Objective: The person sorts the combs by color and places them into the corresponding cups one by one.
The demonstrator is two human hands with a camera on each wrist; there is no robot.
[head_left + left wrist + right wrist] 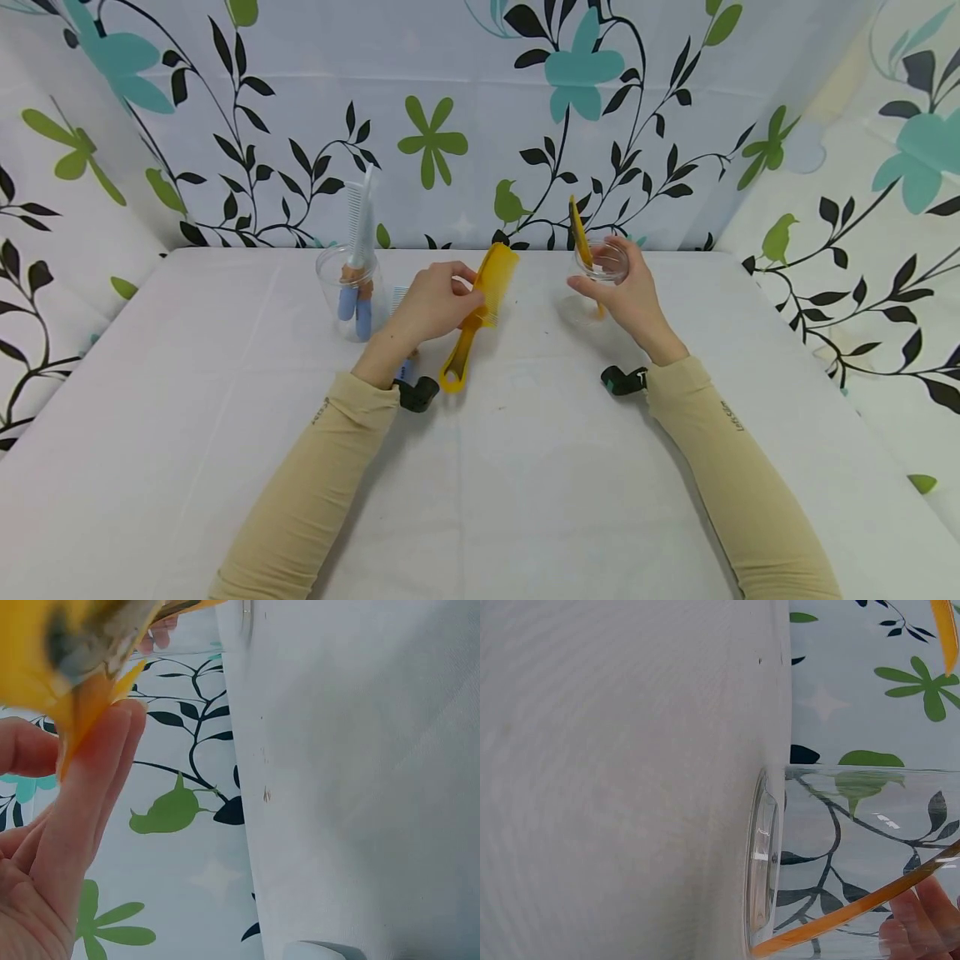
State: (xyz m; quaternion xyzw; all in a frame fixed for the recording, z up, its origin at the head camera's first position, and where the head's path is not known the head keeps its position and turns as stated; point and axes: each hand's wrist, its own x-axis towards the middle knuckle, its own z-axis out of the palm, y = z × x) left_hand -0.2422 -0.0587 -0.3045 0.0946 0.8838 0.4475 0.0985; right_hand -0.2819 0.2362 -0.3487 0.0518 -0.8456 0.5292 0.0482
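My left hand (437, 302) pinches a yellow comb (497, 282) above the table, its handle with a hole in the end pointing down toward me. In the left wrist view the yellow comb (37, 652) is close and blurred between thumb and fingers. My right hand (636, 298) grips a clear cup (617, 262) that stands on the table. Inside the cup leans another yellow comb (580, 232); its thin orange strip (855, 909) shows through the wall in the right wrist view, with fingers (930, 915) behind.
Left of my left hand stands a second clear cup (324, 279) holding pale combs (362, 221) with blue handles. Another pale comb (400, 297) lies partly hidden behind my left wrist. A patterned cloth wall (465, 208) closes off the table's (487, 483) far edge.
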